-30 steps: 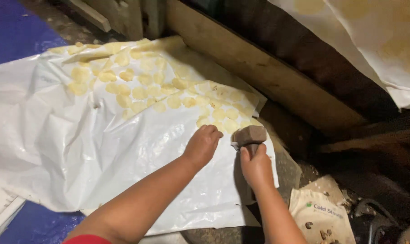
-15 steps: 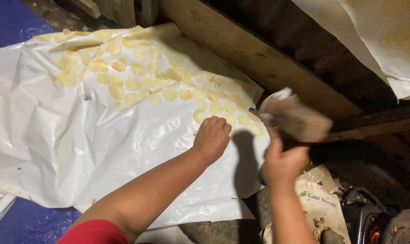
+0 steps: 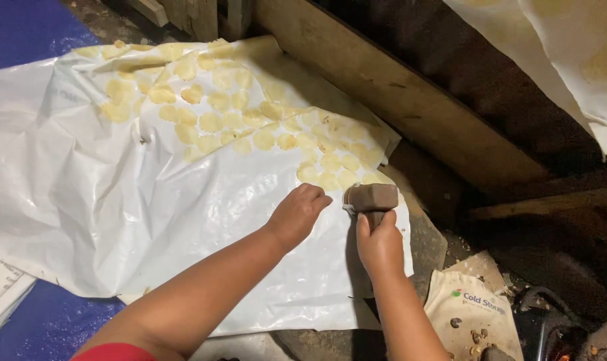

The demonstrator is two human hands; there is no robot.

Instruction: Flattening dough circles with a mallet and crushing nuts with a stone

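A wide white plastic sheet [image 3: 116, 200] lies spread on the ground, with several flat pale-yellow discs [image 3: 250, 120] laid out across its upper part. My right hand [image 3: 378, 244] grips the handle of a brown wooden mallet [image 3: 372, 198], whose head rests down on the sheet at its right edge, beside the nearest discs. My left hand [image 3: 296, 212] is curled into a loose fist and presses on the sheet just left of the mallet head. Whether something lies under the mallet head is hidden.
A thick wooden beam [image 3: 410, 93] runs diagonally behind the sheet. Another white sheet with yellow stains [image 3: 571, 60] hangs at the top right. A beige cloth bag [image 3: 474, 314] lies at the lower right on dirt. Blue tarp [image 3: 22, 33] shows at the left.
The mallet was down a second ago, then raised high to the right, and has now come back down onto the sheet's right edge. My left hand stayed pressed beside it.
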